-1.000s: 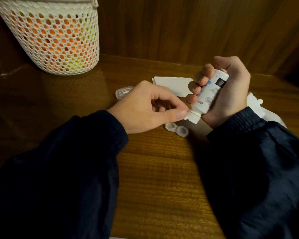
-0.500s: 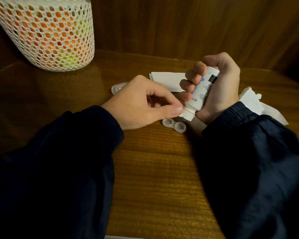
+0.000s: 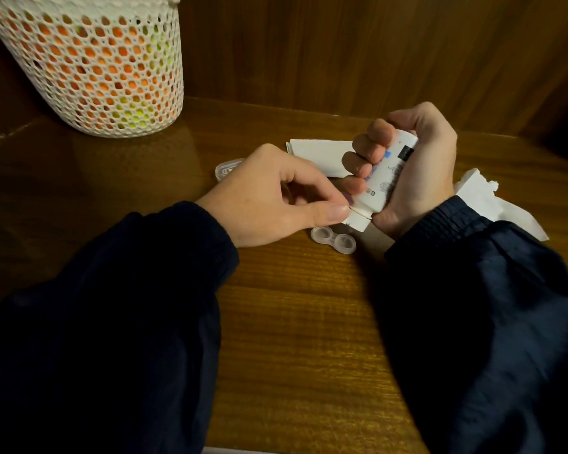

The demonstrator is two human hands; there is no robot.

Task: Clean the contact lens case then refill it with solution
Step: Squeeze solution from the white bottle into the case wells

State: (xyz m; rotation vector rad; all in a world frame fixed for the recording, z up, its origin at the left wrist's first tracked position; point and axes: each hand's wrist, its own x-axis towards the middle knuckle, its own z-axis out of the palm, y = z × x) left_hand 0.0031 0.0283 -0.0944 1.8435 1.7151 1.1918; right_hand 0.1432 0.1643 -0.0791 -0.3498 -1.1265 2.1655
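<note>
1. A white mesh basket (image 3: 92, 70) is set at the far left corner of the wooden table (image 3: 295, 322), well apart from the grip; orange and yellow-green contents are seen through its holes, though what they are cannot be told.
2. A folded white paper (image 3: 318, 155) is laid flat just behind the grip, partly covered.
3. A crumpled white tissue (image 3: 492, 198) is spread to the right of the grip, its near part hidden by a dark sleeve (image 3: 492, 322).
4. A wood-panelled wall (image 3: 341, 47) is seen behind the table.
</note>
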